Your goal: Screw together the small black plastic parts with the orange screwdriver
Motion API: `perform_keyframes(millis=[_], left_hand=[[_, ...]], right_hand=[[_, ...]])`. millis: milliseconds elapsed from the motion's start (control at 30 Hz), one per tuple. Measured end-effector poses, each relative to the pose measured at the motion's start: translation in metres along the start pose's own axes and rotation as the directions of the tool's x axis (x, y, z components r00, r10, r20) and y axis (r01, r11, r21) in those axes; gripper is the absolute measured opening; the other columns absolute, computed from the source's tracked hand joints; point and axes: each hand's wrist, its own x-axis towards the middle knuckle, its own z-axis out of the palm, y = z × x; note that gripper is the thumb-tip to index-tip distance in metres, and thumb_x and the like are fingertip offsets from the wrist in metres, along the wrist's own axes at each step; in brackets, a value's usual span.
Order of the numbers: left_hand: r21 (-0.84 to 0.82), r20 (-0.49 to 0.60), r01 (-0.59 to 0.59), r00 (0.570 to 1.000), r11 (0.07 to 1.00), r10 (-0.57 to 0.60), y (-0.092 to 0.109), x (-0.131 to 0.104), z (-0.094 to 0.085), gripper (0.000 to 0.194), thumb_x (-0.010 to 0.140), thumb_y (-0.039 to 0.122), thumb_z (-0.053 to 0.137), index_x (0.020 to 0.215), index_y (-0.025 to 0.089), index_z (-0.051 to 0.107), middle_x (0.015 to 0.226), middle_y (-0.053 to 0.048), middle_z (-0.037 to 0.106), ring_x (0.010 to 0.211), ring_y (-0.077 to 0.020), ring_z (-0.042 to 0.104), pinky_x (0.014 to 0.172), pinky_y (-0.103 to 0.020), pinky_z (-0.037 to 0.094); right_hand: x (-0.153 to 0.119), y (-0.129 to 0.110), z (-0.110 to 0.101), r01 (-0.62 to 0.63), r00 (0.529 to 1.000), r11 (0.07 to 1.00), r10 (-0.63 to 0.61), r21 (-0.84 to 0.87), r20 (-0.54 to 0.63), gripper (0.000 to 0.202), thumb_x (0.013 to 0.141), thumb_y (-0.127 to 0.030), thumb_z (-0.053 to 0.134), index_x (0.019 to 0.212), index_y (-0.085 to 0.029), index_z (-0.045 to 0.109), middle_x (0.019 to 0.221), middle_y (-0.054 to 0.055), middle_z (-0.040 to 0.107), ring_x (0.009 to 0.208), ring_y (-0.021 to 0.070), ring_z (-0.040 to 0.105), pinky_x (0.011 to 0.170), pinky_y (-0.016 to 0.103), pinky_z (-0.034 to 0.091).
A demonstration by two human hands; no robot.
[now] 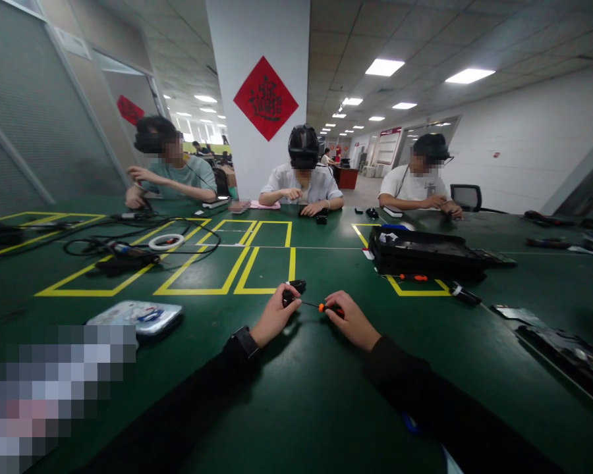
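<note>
Near the middle of the green table (pixel 316 388), my left hand (pixel 273 317) is closed around a small black part (pixel 287 297), its exact kind hard to make out. Another piece of black (pixel 297 286) shows just beyond the fingertips. My right hand (pixel 350 319) grips a screwdriver (pixel 321 307) with an orange and black handle. Its thin dark shaft points left toward the part in my left hand; whether the tip touches it I cannot tell. The fingers hide most of the handle and much of the black part.
Yellow tape outlines (pixel 261 291) mark the table. Black cables (pixel 123 253) and a white ring (pixel 166 241) lie left, above a silvery case (pixel 141 316). Right are a black housing (pixel 425 253), an orange tool (pixel 414 277) and an opened electronic unit (pixel 568 349). Several people sit opposite.
</note>
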Motion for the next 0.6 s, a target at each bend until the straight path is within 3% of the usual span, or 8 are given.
perform_keyframes(millis=[200,367,600], left_hand=[[0.023,0.043,-0.012,0.999,1.000,0.011,0.0000,-0.0004,-0.0004,0.015,0.077,0.024,0.053,0.091,0.020,0.049,0.087,0.000,0.055,0.078,-0.0136,0.051,0.076,-0.027,0.039],[0.039,0.042,-0.029,0.999,0.999,0.027,0.0003,0.0002,0.0001,0.015,0.077,0.024,0.052,0.090,0.020,0.049,0.087,0.000,0.054,0.080,-0.0142,0.051,0.077,-0.027,0.039],[0.031,0.051,-0.034,0.998,0.999,0.032,0.0006,-0.0007,0.0003,0.015,0.077,0.023,0.051,0.091,0.020,0.050,0.088,0.000,0.055,0.080,-0.0145,0.051,0.077,-0.027,0.039]], right_hand=[[-0.0013,-0.0025,0.0013,-0.042,0.999,0.999,0.042,0.020,-0.007,0.014,0.076,-0.017,0.055,0.090,-0.018,0.051,0.091,0.004,0.053,0.084,0.0156,0.051,0.077,0.030,0.042],[-0.0005,0.0011,0.0032,-0.046,0.999,0.998,0.046,-0.042,-0.016,0.014,0.083,-0.024,0.049,0.094,-0.018,0.055,0.093,0.006,0.055,0.089,0.0171,0.050,0.081,0.032,0.040],[0.0020,0.0060,0.0044,-0.048,0.999,0.993,0.048,-0.107,-0.005,0.019,0.088,-0.022,0.041,0.083,-0.018,0.059,0.086,0.005,0.056,0.085,0.0168,0.049,0.080,0.032,0.039]])
